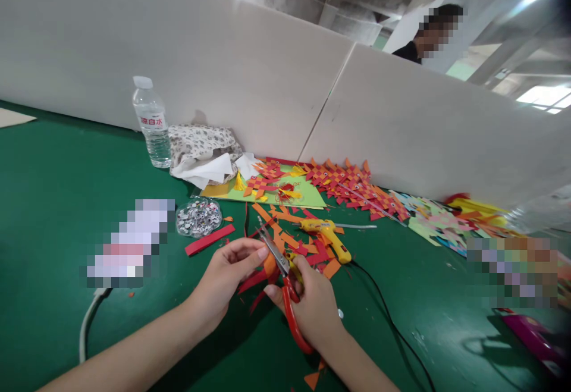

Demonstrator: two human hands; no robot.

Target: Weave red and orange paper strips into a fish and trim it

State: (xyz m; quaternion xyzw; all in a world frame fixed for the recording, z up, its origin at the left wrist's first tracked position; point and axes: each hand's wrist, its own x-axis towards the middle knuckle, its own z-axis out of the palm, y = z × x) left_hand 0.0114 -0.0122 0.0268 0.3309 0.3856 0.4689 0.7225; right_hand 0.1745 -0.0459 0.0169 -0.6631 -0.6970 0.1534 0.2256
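My right hand (pixel 317 303) is closed on a pair of scissors (pixel 289 306) with red handles, the blades slanting up and to the left. Something small and yellow (pixel 294 268) shows by its fingers; I cannot make out what it is. Between the pinched fingertips of my left hand (pixel 232 267) is a piece of orange and red paper (pixel 269 263), partly hidden behind fingers and blades. Red and orange paper strips (pixel 292 241) lie scattered just beyond both hands. Beside them rests a yellow glue gun (pixel 328 237), its black cord running toward the front.
Woven red and orange paper fish (pixel 343 178) are heaped along the white partition (pixel 267 65). Left of my hands lie a bag of googly eyes (pixel 199 218) and a red strip (pixel 209 240). A water bottle (pixel 151 124) and tissue pouch (pixel 203 142) stand behind. A purple object (pixel 530 335) lies right.
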